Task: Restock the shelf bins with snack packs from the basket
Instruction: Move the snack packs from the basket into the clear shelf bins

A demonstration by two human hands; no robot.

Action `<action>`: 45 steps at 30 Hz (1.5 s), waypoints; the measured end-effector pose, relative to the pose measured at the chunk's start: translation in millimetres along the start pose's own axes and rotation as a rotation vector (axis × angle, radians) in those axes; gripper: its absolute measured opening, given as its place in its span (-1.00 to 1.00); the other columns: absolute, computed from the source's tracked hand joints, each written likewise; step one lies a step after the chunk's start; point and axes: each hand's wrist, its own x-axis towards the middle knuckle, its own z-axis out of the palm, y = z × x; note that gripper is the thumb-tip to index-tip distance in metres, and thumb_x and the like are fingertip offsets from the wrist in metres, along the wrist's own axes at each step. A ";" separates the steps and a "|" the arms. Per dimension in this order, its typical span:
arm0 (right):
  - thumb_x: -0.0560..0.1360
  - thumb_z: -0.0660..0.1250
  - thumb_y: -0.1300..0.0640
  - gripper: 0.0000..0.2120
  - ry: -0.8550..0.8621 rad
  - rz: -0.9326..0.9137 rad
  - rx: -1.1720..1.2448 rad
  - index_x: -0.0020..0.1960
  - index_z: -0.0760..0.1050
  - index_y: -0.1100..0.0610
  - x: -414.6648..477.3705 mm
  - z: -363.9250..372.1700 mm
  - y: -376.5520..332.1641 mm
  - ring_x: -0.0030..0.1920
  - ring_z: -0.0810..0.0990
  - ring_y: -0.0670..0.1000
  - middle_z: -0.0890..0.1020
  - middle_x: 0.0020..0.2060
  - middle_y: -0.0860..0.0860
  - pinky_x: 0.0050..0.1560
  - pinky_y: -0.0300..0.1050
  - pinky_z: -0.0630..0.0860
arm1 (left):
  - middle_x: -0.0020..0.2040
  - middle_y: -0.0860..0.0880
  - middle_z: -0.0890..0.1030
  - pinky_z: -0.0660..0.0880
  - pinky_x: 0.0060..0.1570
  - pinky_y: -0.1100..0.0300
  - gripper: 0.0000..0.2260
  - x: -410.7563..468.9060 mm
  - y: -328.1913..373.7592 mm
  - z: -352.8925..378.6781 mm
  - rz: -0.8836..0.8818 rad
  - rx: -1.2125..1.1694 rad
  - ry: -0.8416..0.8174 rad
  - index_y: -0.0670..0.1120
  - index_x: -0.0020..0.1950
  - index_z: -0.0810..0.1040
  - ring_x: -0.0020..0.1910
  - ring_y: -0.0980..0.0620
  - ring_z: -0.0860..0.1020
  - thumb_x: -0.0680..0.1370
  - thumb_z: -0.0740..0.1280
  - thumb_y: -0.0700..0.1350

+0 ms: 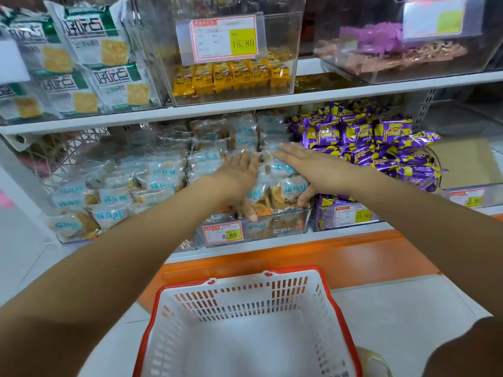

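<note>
Beside purple packs [381, 148], left hand [239, 172], right hand [306, 164] flat on snack packs [290, 190]

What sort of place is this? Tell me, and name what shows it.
Most likely a shop's snack aisle. Printed price tags hang on clear bins full of wrapped snack packs, stacked on white shelves, and a red-rimmed shopping basket sits below.
</note>
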 end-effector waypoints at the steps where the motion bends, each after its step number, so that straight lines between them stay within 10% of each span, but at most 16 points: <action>1: 0.26 0.58 0.00 0.16 -0.003 0.001 0.007 0.57 -0.15 0.04 -0.3 0.2 -0.6 0.55 -0.16 0.04 -0.15 0.56 0.02 0.49 -0.07 -0.06 | 0.51 -0.26 -0.30 -0.23 0.46 -0.01 0.25 -1.6 -3.2 1.5 0.015 0.005 -0.005 -0.23 0.49 -0.37 0.51 -0.21 -0.25 0.26 0.46 0.31; 20: 0.49 0.15 -0.34 -0.06 -0.220 0.109 0.001 0.54 -0.35 0.06 -11.9 -5.8 -21.1 0.52 -0.30 0.09 -0.31 0.52 0.08 0.49 0.08 -0.25 | 0.55 -0.24 -0.19 -0.27 0.47 -0.08 0.19 -17.5 4.9 19.7 -0.013 -0.153 0.201 -0.20 0.54 -0.24 0.52 -0.18 -0.23 0.26 0.21 0.52; 26: 0.66 -0.10 -0.02 -0.44 0.286 0.378 0.044 0.54 -0.06 0.28 23.8 4.3 -59.7 0.55 -0.12 0.13 -0.02 0.55 0.18 0.50 0.00 -0.20 | 0.57 -0.18 -0.04 -0.23 0.47 -0.04 -0.25 -19.4 -22.3 25.1 -0.278 -0.515 0.435 -0.14 0.57 -0.08 0.54 -0.16 -0.15 0.55 -0.10 0.34; 41: 0.58 -0.25 -0.18 -0.35 0.388 0.381 0.048 0.51 0.20 0.11 31.5 46.1 -53.0 0.50 0.17 0.08 0.27 0.49 0.09 0.50 0.02 0.02 | 0.41 -0.14 0.40 -0.18 0.47 -0.13 -0.17 -5.1 -19.9 34.0 -0.276 -0.454 0.416 -0.08 0.52 0.19 0.48 -0.08 0.20 0.47 -0.27 0.43; 45: 0.63 -0.22 -0.17 -0.40 0.388 0.385 0.043 0.52 0.17 0.11 32.0 46.2 -54.3 0.51 0.15 0.08 0.25 0.49 0.09 0.51 0.04 0.01 | 0.30 -0.24 0.48 0.22 0.37 -0.03 -0.26 4.4 -50.7 9.1 -0.327 -0.461 0.513 -0.09 0.37 0.42 0.33 -0.18 0.38 0.53 -0.17 0.38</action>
